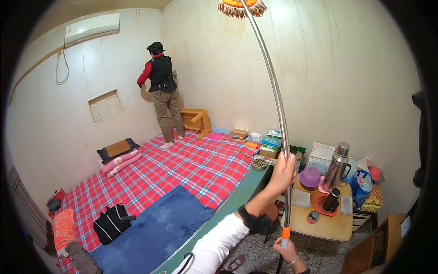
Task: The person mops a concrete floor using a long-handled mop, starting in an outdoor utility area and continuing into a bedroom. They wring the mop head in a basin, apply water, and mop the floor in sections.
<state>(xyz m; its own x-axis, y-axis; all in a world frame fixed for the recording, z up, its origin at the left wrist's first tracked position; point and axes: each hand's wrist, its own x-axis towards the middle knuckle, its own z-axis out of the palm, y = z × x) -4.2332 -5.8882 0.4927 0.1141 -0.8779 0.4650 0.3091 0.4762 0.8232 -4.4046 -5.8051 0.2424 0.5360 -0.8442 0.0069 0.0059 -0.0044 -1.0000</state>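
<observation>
A long metal mop pole (pixel 273 78) rises up the middle of the view, looking bent by the lens. At its top is an orange mop head (pixel 241 4) with a pale brownish fringe, partly cut off by the picture's edge, in front of the wall; whether it touches is unclear. My left hand (pixel 284 173) is closed around the pole above the table's height in view. Lower down, my right hand (pixel 287 249) grips the pole's grey-white part just below an orange collar (pixel 286 232). The pole's lower end runs out of view.
Another person (pixel 163 77) stands on the bed (pixel 191 161), facing the left wall. An upturned wooden stool (pixel 195 120) lies beside them. At the right, a small table (pixel 328 233) holds a vacuum flask (pixel 337 167), a purple bowl (pixel 310 176) and a dark cup (pixel 331 200). A wooden chair (pixel 366 250) stands lower right.
</observation>
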